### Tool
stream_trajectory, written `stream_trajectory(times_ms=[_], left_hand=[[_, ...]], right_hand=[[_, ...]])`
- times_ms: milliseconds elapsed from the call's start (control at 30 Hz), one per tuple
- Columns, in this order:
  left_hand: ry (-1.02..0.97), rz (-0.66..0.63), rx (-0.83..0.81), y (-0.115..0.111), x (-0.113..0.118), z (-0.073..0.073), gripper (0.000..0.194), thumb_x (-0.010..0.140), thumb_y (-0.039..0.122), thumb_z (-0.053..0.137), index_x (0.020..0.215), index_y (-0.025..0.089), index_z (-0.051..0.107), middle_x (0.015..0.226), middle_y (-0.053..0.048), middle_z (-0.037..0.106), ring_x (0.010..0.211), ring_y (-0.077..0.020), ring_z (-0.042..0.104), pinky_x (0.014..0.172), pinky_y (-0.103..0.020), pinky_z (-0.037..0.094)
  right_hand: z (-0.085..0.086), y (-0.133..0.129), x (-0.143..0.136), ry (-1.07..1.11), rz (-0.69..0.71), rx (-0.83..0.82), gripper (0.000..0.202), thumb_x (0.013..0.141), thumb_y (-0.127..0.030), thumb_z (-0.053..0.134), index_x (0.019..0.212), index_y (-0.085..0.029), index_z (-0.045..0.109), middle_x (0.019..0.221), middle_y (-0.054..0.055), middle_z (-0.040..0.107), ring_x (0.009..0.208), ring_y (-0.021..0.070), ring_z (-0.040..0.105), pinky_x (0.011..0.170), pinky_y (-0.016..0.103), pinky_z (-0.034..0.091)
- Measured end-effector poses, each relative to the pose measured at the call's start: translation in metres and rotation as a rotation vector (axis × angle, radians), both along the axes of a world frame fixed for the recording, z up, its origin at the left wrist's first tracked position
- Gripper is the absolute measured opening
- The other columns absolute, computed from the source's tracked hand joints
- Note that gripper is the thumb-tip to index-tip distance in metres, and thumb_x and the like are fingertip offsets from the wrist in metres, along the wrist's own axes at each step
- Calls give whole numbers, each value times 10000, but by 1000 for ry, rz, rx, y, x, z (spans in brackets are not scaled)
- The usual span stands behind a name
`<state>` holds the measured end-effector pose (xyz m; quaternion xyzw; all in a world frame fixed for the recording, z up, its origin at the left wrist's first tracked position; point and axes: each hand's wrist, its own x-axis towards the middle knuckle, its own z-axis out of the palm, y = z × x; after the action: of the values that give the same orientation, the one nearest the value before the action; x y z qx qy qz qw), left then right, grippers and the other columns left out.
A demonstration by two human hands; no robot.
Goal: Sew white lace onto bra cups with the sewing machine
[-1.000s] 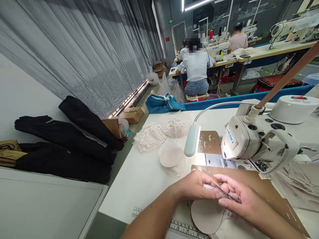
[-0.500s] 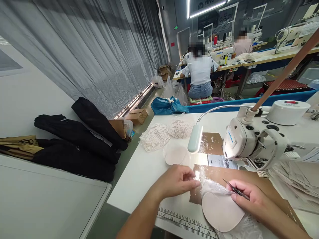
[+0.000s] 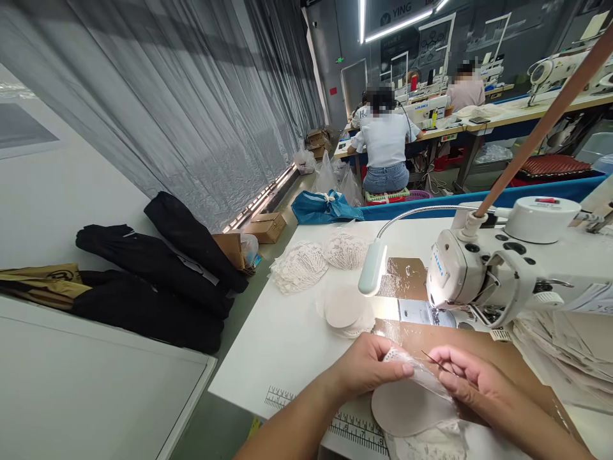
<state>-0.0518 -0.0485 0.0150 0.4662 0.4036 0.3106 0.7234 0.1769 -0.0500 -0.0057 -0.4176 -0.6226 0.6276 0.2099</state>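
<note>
A pale round cup piece (image 3: 407,409) with white lace (image 3: 424,377) along its upper edge lies at the table's front. My left hand (image 3: 371,367) pinches the lace at its upper left, thumb on top. My right hand (image 3: 474,377) is closed around dark, thin-pointed tweezers or snips (image 3: 435,360), beside the lace's right end. More lace (image 3: 426,444) hangs below the cup piece. Another round piece (image 3: 345,306) with a lace edge rests on the table, left of the sewing machine's needle area.
The white sewing machine (image 3: 460,268) stands at the right, with a lamp (image 3: 373,267) on a bent arm. Lace cups (image 3: 299,267) lie at the back left. Stacked fabric pieces (image 3: 565,358) sit at the right. People (image 3: 385,144) sit at machines beyond.
My left hand has moved right and down and has taken hold of the lace. The cup piece has shifted left and up. The view has shifted slightly.
</note>
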Motion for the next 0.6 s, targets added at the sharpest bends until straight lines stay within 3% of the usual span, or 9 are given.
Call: stream_trajectory(times_ms=[100,233,367,600], left_hand=[[5,-9,73,0,1,-3,413,697,482,782,760,81,705,649,3,523,634,-100,437,619,-219,330],[16,-6,106,0,4,-6,393,733,469,759,811,84,740,663,-8,549,650,-107,453,634,-220,340],[46,-22,79,2,6,-4,448,690,515,776,810,84,755,644,-1,542,630,-102,440,604,-213,325],[68,-68,47,1,4,1,482,689,557,757,735,79,718,630,10,478,615,-94,406,559,-203,305]], right_hand=[[1,1,2,-21,-70,-14,529,875,-671,408,1134,-256,607,789,29,648,736,220,624,650,290,501],[9,4,3,-96,-1,136,435,877,-585,505,1143,-274,654,1119,58,674,1100,280,579,946,340,448],[16,3,-3,-71,74,135,379,909,-548,484,1135,-284,634,1043,30,679,1044,264,589,898,337,461],[25,1,-15,-28,57,141,298,934,-494,475,1003,-251,633,977,22,687,923,233,611,828,326,468]])
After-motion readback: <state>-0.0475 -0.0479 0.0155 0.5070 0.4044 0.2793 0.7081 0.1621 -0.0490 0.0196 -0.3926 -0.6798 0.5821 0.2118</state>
